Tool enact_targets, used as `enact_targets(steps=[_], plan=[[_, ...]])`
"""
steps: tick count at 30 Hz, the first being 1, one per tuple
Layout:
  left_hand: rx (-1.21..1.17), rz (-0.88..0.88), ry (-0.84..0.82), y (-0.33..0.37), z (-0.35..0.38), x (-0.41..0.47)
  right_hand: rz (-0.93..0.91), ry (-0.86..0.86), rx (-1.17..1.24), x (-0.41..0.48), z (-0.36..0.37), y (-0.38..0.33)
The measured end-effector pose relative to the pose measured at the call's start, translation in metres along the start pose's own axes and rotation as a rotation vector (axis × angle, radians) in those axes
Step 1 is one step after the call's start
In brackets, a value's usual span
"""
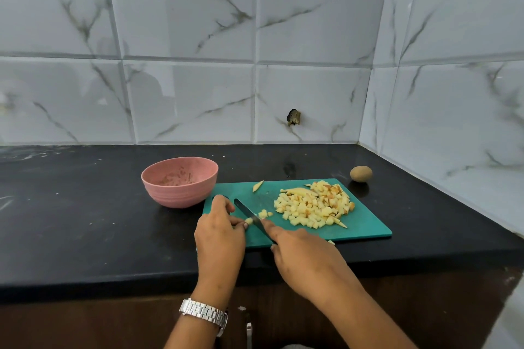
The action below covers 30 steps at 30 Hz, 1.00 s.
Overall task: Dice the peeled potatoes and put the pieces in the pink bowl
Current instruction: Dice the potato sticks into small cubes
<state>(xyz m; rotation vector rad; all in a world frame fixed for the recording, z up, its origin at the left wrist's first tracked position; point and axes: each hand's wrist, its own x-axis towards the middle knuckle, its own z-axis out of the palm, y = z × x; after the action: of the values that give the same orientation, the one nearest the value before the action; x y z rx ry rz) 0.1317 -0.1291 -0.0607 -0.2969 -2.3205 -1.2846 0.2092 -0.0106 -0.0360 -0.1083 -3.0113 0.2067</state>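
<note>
A teal cutting board (365,228) lies on the black counter. A heap of diced potato (314,207) covers its right half, and one thin slice (258,186) lies near the far edge. My left hand (219,232) pinches a small potato piece (249,220) on the board's left part. My right hand (306,258) grips a knife (249,214), whose blade lies right beside that piece, with a few cut cubes (264,213) on its other side. The pink bowl (179,185) stands just left of the board; it looks empty of potato.
An unpeeled brown potato (361,173) rests on the counter behind the board's right corner. One stray cube (331,242) lies off the board's front edge. Marble-tiled walls close the back and right sides. The counter's front edge runs under my wrists.
</note>
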Motion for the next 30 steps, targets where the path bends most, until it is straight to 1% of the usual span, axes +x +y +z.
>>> enact_targets(steps=[5, 11, 14, 19, 27, 30], plan=[[0.032, 0.024, -0.004, -0.002, 0.003, 0.001, -0.008, 0.03, 0.012, -0.004, -0.004, 0.001], [0.071, 0.055, -0.009, -0.007, 0.006, 0.002, 0.016, -0.035, -0.055, -0.002, 0.001, -0.008], [0.049, 0.048, -0.013, -0.007, 0.005, 0.002, 0.011, -0.036, -0.032, 0.001, 0.0, -0.007], [0.033, 0.007, 0.011, -0.004, 0.003, 0.003, -0.004, 0.014, 0.005, -0.005, -0.003, -0.005], [0.035, 0.016, -0.031, -0.007, 0.003, 0.006, -0.017, -0.02, -0.088, 0.0, 0.002, -0.014], [0.014, 0.006, -0.017, -0.007, 0.001, 0.006, -0.011, -0.01, -0.074, 0.003, 0.001, -0.011]])
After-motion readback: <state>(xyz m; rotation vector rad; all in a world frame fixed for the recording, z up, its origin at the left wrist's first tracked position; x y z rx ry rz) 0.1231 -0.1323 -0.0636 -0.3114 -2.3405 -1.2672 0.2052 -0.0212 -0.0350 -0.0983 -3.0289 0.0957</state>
